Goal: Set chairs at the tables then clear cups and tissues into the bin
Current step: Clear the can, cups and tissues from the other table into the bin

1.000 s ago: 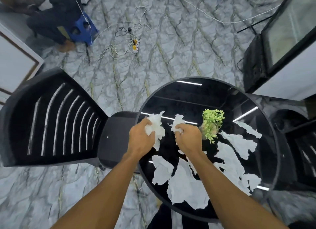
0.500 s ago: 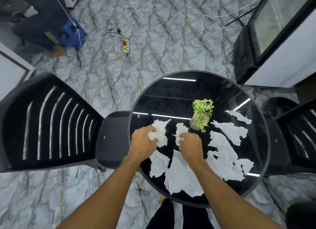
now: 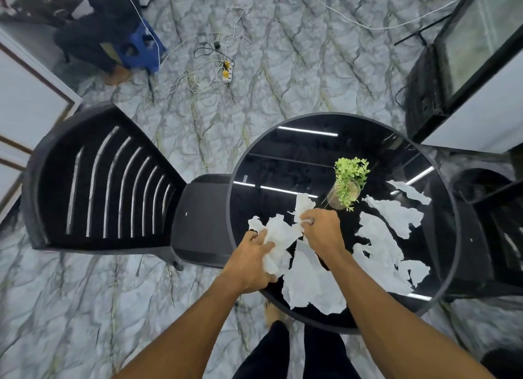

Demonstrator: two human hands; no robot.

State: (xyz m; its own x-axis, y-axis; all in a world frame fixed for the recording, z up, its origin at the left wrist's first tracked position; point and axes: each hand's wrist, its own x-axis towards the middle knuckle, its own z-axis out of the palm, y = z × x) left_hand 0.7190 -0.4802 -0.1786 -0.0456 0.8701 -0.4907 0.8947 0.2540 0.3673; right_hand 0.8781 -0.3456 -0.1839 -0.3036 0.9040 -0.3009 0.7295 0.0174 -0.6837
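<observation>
The round black table [image 3: 297, 155] is standing with a chair [image 3: 107, 180] tucked at its left edge. Torn white tissues [image 3: 379, 245] are lying all over the tabletop, with a big tissue [image 3: 308, 282] at the near edge and more toward the right edge. The left hand [image 3: 249, 265] is gripping a bunch [image 3: 278, 237] of tissue at the near left edge, fingers curled round it. The right hand [image 3: 322, 231] is pinching another piece [image 3: 304, 204] near the middle, just beside the plant [image 3: 351, 174] in its glass. No cups or bin are showing.

Here is what I think may be going wrong. The tissue is thin, so a hard pull may be ripping it and leaving bits behind. The big tissue is lying close to the near edge, so a sweeping arm may be knocking it to the floor. The right hand is working close to the plant, and a bump may be tipping it over
</observation>
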